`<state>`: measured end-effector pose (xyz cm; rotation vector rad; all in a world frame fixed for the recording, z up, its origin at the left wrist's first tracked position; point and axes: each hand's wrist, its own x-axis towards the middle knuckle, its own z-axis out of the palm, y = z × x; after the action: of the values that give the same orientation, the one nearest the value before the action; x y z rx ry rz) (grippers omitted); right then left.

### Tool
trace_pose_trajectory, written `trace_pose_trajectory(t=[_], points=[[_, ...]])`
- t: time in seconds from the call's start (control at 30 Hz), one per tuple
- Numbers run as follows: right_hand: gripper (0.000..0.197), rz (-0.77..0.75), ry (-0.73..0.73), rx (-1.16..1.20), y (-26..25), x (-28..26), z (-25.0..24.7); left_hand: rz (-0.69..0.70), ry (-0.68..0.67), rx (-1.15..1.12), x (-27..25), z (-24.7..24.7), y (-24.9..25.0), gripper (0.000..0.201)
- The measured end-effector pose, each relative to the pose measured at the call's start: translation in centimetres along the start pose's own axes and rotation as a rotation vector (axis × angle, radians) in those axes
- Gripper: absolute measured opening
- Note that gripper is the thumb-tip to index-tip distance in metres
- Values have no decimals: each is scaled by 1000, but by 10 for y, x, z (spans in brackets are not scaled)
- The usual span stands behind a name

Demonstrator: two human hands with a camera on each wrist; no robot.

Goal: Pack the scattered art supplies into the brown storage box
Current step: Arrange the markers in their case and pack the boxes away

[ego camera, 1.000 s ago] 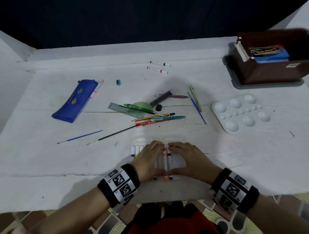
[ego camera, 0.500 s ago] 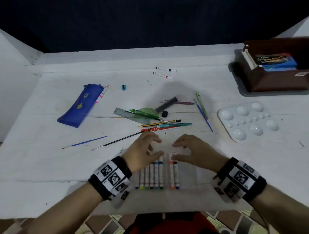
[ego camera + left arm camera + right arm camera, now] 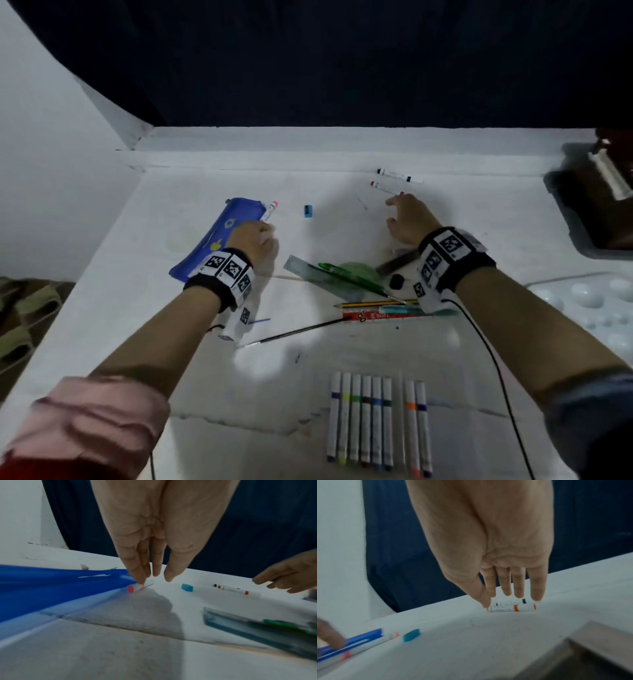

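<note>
The brown storage box [image 3: 609, 205] stands at the far right edge of the head view, mostly cut off. My left hand [image 3: 269, 233] reaches down beside the blue pencil case [image 3: 219, 236]. Its straight fingertips [image 3: 139, 580] touch a pink-capped marker [image 3: 137, 587], and the thumb stays apart from it. My right hand [image 3: 394, 209] hovers over a red-capped marker [image 3: 511, 607] with fingers straight, and the thumb tip touches the marker's left end. A black-capped marker [image 3: 399, 175] lies just behind it. Several colour markers [image 3: 376, 421] lie in a row near the front edge.
A small blue block [image 3: 308, 210] lies between my hands. A ruler, a green pen and pencils lie in a pile [image 3: 342, 277] mid-table, with a thin paintbrush [image 3: 298, 331] in front. A white palette [image 3: 589, 301] sits at the right. A grey tray [image 3: 568, 222] lies under the box.
Both hands have left the row of markers near the front edge and reached far across the table, the left to the pink marker, the right to the red-capped one.
</note>
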<state>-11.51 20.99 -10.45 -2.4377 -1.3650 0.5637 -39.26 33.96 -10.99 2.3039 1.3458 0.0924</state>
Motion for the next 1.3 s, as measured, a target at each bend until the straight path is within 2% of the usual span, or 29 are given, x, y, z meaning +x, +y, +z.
trace_pose_trajectory(t=[0.07, 0.17, 0.23, 0.37, 0.5, 0.57, 0.67, 0.73, 0.8, 0.87, 0.93, 1.03, 1.1, 1.17, 1.23, 1.3], points=[[49, 70, -40, -41, 2, 22, -7, -21, 18, 72, 14, -1, -8, 35], [44, 118, -94, -167, 6, 45, -13, -104, 110, 86, 28, -1, -19, 29], [40, 154, -103, -235, 9, 53, -9, -120, 95, 110, 33, 2, -23, 29], [28, 248, 45, -292, 11, 56, 4, -146, 103, 4, 38, 8, -22, 29], [29, 309, 42, -256, 10, 49, 1, -134, 114, -70, 33, 6, -17, 24], [28, 282, 60, -206, 9, 39, -7, -73, 110, -131, 25, 1, -9, 17], [27, 146, 70, -32, 10, 2, -24, 98, 35, -190, -2, -1, 8, 10], [22, 10, 33, 120, 10, -34, -36, 160, -52, -330, -30, -4, 27, 3], [15, -92, -7, 284, 11, -76, -47, 198, -140, -543, -60, -8, 49, 10], [14, -122, -51, 458, 15, -117, -54, 205, -239, -804, -89, -8, 71, 19], [17, -108, -82, 565, 23, -152, -53, 184, -360, -965, -116, 3, 91, 13], [13, -41, -157, 669, 45, -194, -40, 195, -527, -899, -151, 35, 114, 12], [15, -7, -213, 665, 61, -218, -25, 194, -582, -798, -170, 60, 124, 27], [25, 11, -234, 628, 75, -236, -10, 188, -633, -706, -183, 81, 133, 38], [28, 25, -234, 613, 86, -252, 3, 191, -659, -649, -192, 100, 142, 40], [28, 20, -253, 568, 91, -263, 12, 227, -602, -535, -197, 114, 149, 41]])
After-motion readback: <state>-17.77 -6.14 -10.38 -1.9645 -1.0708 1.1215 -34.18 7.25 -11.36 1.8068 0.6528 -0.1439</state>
